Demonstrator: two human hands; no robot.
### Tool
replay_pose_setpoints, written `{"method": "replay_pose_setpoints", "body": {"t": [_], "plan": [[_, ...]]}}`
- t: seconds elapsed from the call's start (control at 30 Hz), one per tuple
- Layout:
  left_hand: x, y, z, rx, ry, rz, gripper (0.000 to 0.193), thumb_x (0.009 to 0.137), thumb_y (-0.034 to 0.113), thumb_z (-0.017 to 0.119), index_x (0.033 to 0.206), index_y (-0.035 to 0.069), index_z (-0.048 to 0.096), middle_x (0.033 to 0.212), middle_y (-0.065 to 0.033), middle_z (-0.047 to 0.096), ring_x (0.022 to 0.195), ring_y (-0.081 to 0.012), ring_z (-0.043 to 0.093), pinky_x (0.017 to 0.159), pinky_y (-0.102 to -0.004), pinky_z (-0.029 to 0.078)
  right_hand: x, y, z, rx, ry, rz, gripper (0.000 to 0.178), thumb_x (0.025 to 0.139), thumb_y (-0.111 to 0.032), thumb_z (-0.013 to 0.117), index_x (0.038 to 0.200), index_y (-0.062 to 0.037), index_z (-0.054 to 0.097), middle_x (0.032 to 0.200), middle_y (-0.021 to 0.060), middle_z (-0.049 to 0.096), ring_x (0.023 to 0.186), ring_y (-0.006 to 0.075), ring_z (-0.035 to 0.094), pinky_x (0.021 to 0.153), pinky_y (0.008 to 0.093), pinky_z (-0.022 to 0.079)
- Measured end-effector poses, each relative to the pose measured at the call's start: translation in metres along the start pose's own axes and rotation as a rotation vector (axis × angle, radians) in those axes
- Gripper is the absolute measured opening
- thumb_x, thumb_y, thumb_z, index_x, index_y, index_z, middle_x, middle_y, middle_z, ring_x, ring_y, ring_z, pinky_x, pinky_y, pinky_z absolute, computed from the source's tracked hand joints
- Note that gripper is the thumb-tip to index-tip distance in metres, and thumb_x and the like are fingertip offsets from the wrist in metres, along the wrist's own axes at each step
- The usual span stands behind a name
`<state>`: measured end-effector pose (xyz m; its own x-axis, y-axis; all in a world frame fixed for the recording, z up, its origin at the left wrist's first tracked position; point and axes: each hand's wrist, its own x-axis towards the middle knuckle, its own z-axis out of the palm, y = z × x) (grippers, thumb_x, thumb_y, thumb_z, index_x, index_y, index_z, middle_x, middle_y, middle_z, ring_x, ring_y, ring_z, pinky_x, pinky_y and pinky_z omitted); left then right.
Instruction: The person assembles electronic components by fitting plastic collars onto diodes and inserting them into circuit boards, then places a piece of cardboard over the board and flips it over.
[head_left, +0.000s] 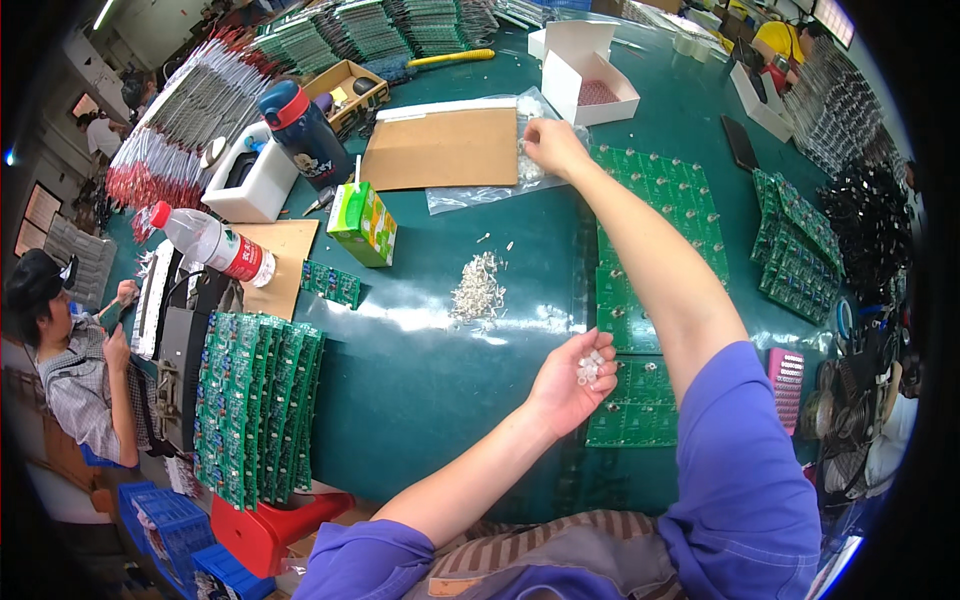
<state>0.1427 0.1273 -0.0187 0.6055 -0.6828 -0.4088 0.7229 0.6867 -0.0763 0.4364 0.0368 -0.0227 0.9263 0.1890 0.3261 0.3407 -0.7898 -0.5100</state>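
My left hand [562,392] is palm up and cupped around several small white plastic pieces [590,368], beside the green circuit board panels. My right hand [552,148] is stretched far forward to a clear plastic bag [465,199] of similar white pieces. Its fingers are curled together at the bag, and what they hold is hidden. Under my right arm lies a large green circuit board panel [668,190] with small parts standing on it. Another panel [630,425] lies nearer to me. A loose heap of tiny pale components [478,290] is on the green table, left of my hands.
A cardboard sheet [440,150] covers part of the bag. Left stand a juice carton [362,228], a dark bottle [305,140], a tilted water bottle [215,245] and stacked circuit boards [255,410]. More boards [795,245] and a phone [739,143] lie right. A person [80,370] sits at left.
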Motion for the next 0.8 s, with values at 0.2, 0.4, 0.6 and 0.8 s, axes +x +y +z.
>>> {"method": "replay_pose_setpoints", "body": {"t": [0.2, 0.4, 0.6, 0.8], "plan": [[0.0, 0.004, -0.001, 0.015, 0.006, 0.072, 0.017, 0.091, 0.018, 0.048, 0.084, 0.003, 0.051, 0.074, -0.0063, 0.05, 0.06, -0.0133, 0.043, 0.048, -0.0229, 0.035, -0.004, 0.006, -0.009, -0.001, 0.006, -0.033, 0.014, 0.074, -0.007, 0.059, 0.087, -0.0031, 0.063, 0.088, 0.0186, 0.064, 0.085, 0.0342, 0.061, 0.078, 0.0397, 0.048], [-0.001, 0.004, -0.001, 0.019, 0.004, 0.086, 0.016, 0.091, 0.017, 0.048, 0.087, 0.002, 0.051, 0.074, -0.0065, 0.05, 0.059, -0.0131, 0.042, 0.048, -0.0228, 0.035, -0.008, -0.003, -0.024, -0.044, 0.22, -0.117, 0.014, 0.073, -0.003, 0.063, 0.086, -0.0007, 0.063, 0.085, 0.0171, 0.064, 0.078, 0.0316, 0.063, 0.072, 0.0368, 0.05], [-0.001, 0.013, 0.003, 0.069, 0.017, 0.197, 0.03, 0.092, 0.022, 0.044, 0.111, 0.0, 0.052, 0.078, -0.0073, 0.053, 0.062, -0.014, 0.046, 0.051, -0.0244, 0.039, -0.089, -0.066, -0.087, 0.26, 0.063, -0.186, 0.012, 0.072, -0.004, 0.064, 0.083, -0.0017, 0.062, 0.079, 0.0134, 0.063, 0.072, 0.0253, 0.062, 0.066, 0.0334, 0.05], [-0.011, 0.007, 0.011, 0.259, -0.002, 0.243, 0.027, 0.093, 0.023, 0.043, 0.107, 0.003, 0.054, 0.103, -0.0092, 0.06, 0.098, -0.0205, 0.057, 0.083, -0.0342, 0.048, -0.25, -0.092, -0.131, 0.258, -0.158, -0.441, 0.019, 0.068, 0.002, 0.063, 0.087, -0.0006, 0.061, 0.088, 0.0085, 0.062, 0.086, 0.0255, 0.06, 0.072, 0.0332, 0.051]]}}
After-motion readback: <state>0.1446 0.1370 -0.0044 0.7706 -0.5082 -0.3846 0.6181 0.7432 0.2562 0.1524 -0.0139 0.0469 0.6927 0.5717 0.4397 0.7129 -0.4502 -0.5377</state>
